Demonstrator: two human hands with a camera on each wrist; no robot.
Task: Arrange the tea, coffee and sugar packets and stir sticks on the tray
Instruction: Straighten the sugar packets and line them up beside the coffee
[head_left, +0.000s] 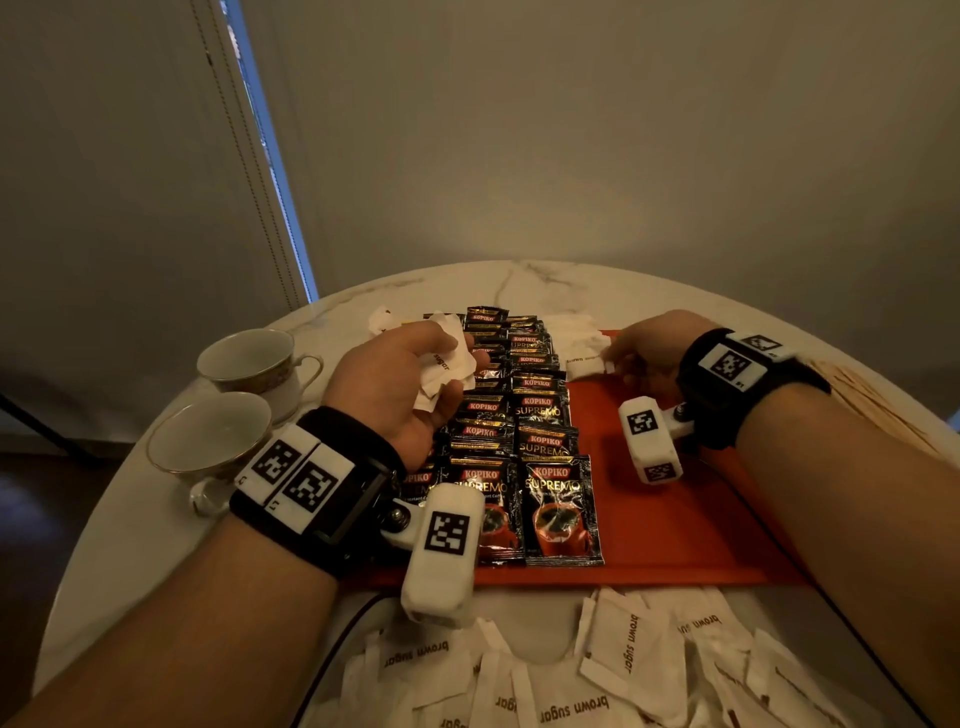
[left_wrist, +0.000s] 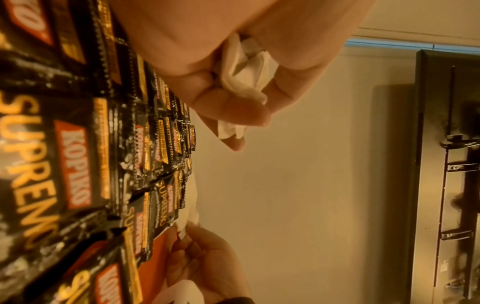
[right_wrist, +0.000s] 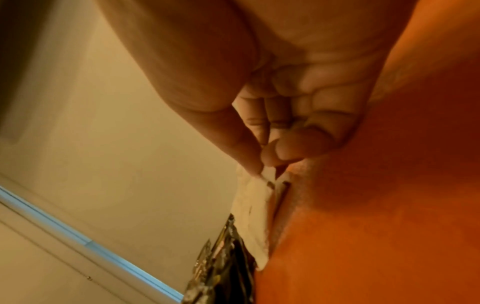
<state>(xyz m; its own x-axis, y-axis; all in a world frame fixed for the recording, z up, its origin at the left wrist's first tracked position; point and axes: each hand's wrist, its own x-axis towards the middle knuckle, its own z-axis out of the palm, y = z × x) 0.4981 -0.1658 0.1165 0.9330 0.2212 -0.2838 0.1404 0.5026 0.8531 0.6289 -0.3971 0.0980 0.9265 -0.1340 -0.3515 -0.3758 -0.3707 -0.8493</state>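
My left hand (head_left: 451, 382) hovers over the black Kopiko coffee packets (head_left: 524, 431) and grips a crumpled bunch of white brown-sugar packets (head_left: 448, 358); the left wrist view shows these packets (left_wrist: 244, 72) wedged between curled fingers and thumb. The coffee packets lie in overlapping rows on the left half of the red tray (head_left: 675, 519). My right hand (head_left: 613, 359) pinches the end of one sugar packet (head_left: 584, 364) lying on the tray's far part beside the coffee rows. In the right wrist view thumb and finger meet on that packet (right_wrist: 255, 197).
Many loose brown-sugar packets (head_left: 597, 675) lie on the marble table in front of the tray. Two empty teacups (head_left: 249, 358) (head_left: 208, 436) stand at the left. Wooden stir sticks (head_left: 872, 405) lie at the right edge. More white packets (head_left: 571, 325) sit behind the tray.
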